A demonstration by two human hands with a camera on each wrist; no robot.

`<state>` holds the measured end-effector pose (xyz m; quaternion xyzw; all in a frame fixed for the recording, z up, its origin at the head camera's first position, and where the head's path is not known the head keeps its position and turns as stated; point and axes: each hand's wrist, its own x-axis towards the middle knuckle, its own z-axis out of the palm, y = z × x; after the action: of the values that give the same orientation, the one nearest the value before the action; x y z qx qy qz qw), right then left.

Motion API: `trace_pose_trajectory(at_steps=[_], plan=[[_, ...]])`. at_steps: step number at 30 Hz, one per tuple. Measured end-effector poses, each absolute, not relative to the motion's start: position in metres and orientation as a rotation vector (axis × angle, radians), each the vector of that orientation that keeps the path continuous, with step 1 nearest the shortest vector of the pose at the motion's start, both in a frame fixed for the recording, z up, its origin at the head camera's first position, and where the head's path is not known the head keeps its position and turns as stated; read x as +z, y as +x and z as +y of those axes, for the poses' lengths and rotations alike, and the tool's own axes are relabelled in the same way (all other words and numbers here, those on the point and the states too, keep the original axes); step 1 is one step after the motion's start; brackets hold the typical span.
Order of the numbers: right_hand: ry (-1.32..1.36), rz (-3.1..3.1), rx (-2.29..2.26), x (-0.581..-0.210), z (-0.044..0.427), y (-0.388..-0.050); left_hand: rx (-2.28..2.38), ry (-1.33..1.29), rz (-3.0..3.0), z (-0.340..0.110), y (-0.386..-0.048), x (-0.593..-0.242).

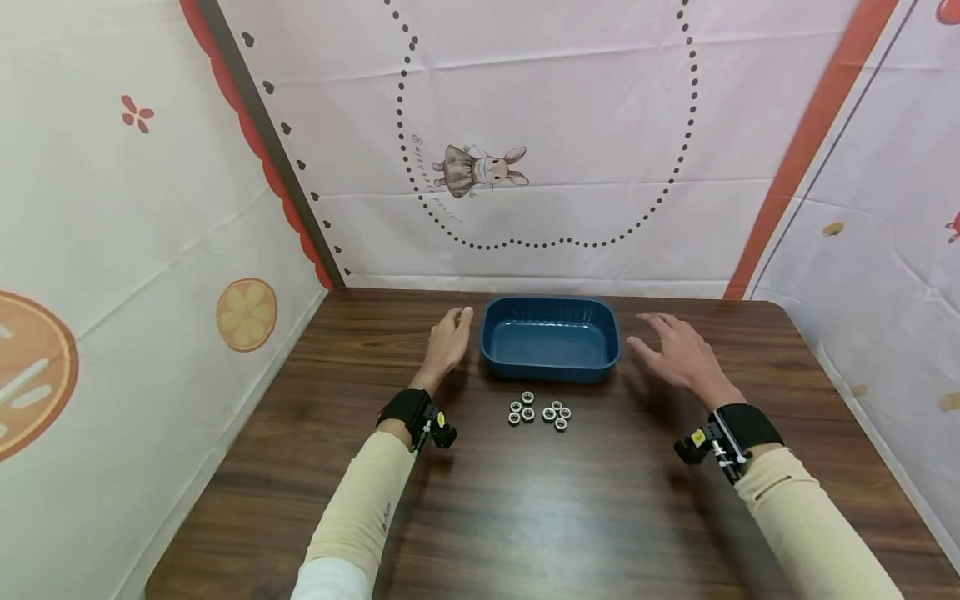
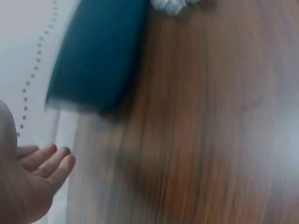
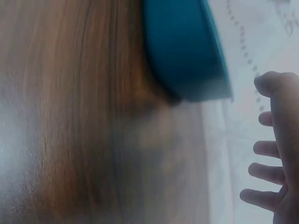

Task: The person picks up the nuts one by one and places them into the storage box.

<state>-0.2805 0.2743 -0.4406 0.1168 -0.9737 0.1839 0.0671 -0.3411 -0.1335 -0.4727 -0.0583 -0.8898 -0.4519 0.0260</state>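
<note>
Overall, the largest thing is the pale printed cloth [image 1: 555, 108] across the back, and below it spreads the dark brown wood-grain table [image 1: 547, 517]. Near the table's far edge, between the person's two hands, sits the blue tray [image 1: 550, 371]. It is probably light and fairly stiff, most likely plastic, so a drop should hardly harm it, though its smooth walls may prove slightly slippery; the two short ends look the best place to take hold, palms against the walls or fingers hooked beneath the rim. Its colour is a deep teal-blue, its shape oblong with rounded corners, glossy inside, with nothing lying in it. The left hand [image 1: 448, 340] and the right hand [image 1: 681, 357] are just beside those ends, each empty and released, fingers extended, the right one's spread apart; neither touches the tray. Smallest are what look like metal nuts [image 1: 528, 408], just in front of the tray in two loose clusters of four, silvery with dark holes; they are likely hard, smooth and heavy for their size, best pinched by their outer edges between thumb and fingertip.
</note>
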Motion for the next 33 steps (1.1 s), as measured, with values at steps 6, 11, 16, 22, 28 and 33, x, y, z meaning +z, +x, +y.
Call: trace_pose_trajectory(at_steps=[6,11,16,22,28,33], plan=[[0.39,-2.818,0.59,-0.426,0.26,-0.261,-1.701,-0.018,-2.613,-0.126,-0.337,-0.471],[0.413,-2.73,0.66,-0.42,0.238,-0.24,-1.875,0.102,-2.517,-0.123,-0.338,-0.474],[0.489,-2.698,0.715,-0.428,0.212,-0.221,-1.95,0.168,-2.466,-0.117,-0.338,-0.48],[0.579,-2.733,0.707,-0.448,0.186,-0.204,-1.977,0.183,-2.458,-0.111,-0.337,-0.478],[0.486,-2.879,0.666,-0.469,0.169,-0.198,-1.999,0.174,-2.447,-0.109,-0.339,-0.474],[0.421,-2.95,0.652,-0.483,0.159,-0.197,-2.044,0.195,-2.41,-0.109,-0.339,-0.475]])
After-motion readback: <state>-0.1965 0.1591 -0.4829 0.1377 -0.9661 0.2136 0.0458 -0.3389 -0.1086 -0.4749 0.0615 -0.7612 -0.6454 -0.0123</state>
